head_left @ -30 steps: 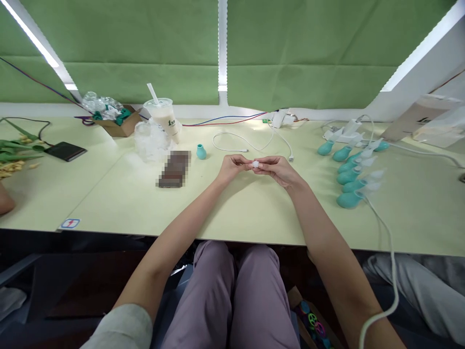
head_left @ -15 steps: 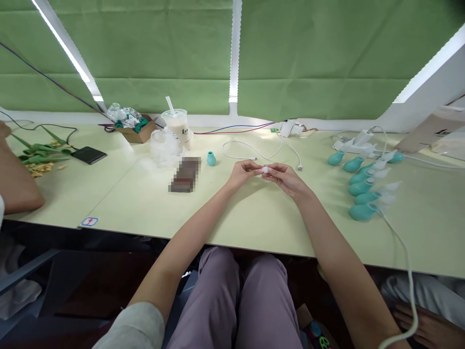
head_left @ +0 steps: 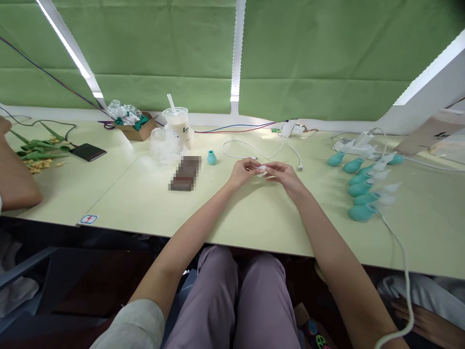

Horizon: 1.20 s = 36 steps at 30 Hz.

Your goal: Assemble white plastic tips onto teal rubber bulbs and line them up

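Note:
Above the table's middle, my left hand (head_left: 241,173) and my right hand (head_left: 287,176) meet, fingertips almost touching. Both pinch a small white plastic piece (head_left: 262,168), mostly covered by the fingers, so its exact shape is hidden. Left of my hands, a small teal rubber bulb (head_left: 211,158) stands upright with its opening up. Several more teal rubber bulbs (head_left: 359,189) lie in a row to the right, some with translucent white tips (head_left: 392,187) at their necks.
Behind my hands, a white cable (head_left: 250,142) lies in loops. A drink cup (head_left: 178,127), plastic bag (head_left: 165,147), open cardboard box (head_left: 136,131) and blurred-out dark object (head_left: 186,173) are to the left. A power strip (head_left: 354,144) stands back right. Other people sit on both sides.
My right fingers have shifted slightly around the white piece, which shows a little less between the fingertips. Both hands stay in the same place, and the bulbs have not moved.

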### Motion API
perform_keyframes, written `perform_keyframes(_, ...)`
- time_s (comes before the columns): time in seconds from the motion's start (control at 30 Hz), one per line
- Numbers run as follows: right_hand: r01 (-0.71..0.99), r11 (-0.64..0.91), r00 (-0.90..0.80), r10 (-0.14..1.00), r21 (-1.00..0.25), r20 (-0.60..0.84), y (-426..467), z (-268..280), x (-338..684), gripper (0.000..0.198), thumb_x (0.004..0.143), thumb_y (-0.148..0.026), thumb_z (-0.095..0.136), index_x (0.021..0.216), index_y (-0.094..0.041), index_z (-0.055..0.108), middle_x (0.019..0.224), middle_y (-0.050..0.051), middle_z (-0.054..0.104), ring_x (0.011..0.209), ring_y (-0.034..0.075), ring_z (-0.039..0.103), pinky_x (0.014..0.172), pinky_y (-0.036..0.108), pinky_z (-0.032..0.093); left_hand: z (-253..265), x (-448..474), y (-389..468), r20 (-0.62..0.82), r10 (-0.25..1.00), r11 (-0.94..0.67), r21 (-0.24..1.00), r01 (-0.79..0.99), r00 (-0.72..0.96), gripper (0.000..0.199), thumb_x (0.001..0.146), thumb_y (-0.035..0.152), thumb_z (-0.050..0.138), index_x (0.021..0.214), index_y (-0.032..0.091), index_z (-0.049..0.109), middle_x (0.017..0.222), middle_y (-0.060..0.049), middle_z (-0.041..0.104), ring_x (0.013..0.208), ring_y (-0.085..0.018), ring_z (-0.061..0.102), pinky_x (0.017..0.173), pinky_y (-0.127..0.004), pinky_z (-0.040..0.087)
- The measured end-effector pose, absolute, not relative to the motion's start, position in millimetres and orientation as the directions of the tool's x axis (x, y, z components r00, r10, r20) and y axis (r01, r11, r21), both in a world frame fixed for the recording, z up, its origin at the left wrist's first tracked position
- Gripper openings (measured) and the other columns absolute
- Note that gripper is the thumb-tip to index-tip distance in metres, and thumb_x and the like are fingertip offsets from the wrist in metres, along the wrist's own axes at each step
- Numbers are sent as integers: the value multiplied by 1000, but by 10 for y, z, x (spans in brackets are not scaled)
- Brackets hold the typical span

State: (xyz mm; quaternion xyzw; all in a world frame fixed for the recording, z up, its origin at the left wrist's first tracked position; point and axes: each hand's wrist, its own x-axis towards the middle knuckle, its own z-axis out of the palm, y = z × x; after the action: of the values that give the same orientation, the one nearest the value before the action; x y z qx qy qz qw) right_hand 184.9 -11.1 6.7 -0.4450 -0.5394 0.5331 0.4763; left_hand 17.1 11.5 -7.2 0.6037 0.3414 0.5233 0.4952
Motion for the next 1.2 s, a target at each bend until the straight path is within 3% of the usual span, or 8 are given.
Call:
perform_keyframes(0.13,125,99,-93,992,-987,87,-52,63,1879,35,70,-48,70,94,-22,69,93,3,71,68,14,64,55,24,45,-72,123,154,296,938,-288,955,-74,181,36,56,42,81,78,15,70,79,-4,71,71,-13,60,71,-28,44)
perform_keyframes(0.23,371,197,20,975,-908,220,6,-1,1925,28,82,-36,58,105,-23,67,101,5,70,71,16,63,64,32,49,-69,60,198,258,957,-248,965,-85,130,34,55,42,81,74,15,71,78,-5,71,72,-14,61,73,-30,45)
perform_keyframes(0.3,598,307,-7,926,-740,378,24,-66,1941,32,83,-23,53,112,-26,66,110,5,67,86,21,63,79,39,50,-69,18,228,234,967,-225,969,-100,100,35,54,42,82,72,15,71,75,-5,71,72,-15,62,72,-30,46)
perform_keyframes(0.37,738,438,-180,861,-513,476,30,-136,1934,43,82,-14,50,121,-28,62,126,5,60,109,25,55,91,44,46,-72,-17,250,219,972,-211,972,-101,81,36,55,45,81,73,16,70,74,-5,71,70,-15,62,71,-29,46)
perform_keyframes(0.5,764,583,-441,785,-276,436,60,-242,1891,41,86,-12,46,120,-27,63,133,4,56,121,27,47,96,45,44,-88,-48,260,164,982,-155,983,-96,96,40,57,49,79,75,16,67,80,-7,73,66,-14,64,68,-29,45)
perform_keyframes(0.7,786,528,-378,822,-322,426,97,-249,1890,28,85,-18,52,108,-21,68,114,8,67,109,27,55,93,44,44,-110,-34,249,180,973,-163,979,-120,147,41,53,46,83,72,15,63,78,-5,72,62,-11,61,69,-27,46)
perform_keyframes(0.87,707,510,-306,845,-490,439,60,-191,1869,24,87,-26,52,105,-21,67,106,7,69,90,22,63,85,37,47,-84,-31,233,215,962,-197,974,-115,171,43,55,42,83,87,15,70,83,-7,73,75,-14,64,76,-30,48)
perform_keyframes(1.2,547,491,-188,861,-678,472,81,-134,1843,23,81,-38,59,93,-21,69,96,6,66,76,16,60,71,31,51,-119,-3,248,233,956,-214,970,-118,179,39,52,42,84,79,15,73,86,-8,73,79,-18,64,78,-33,48)
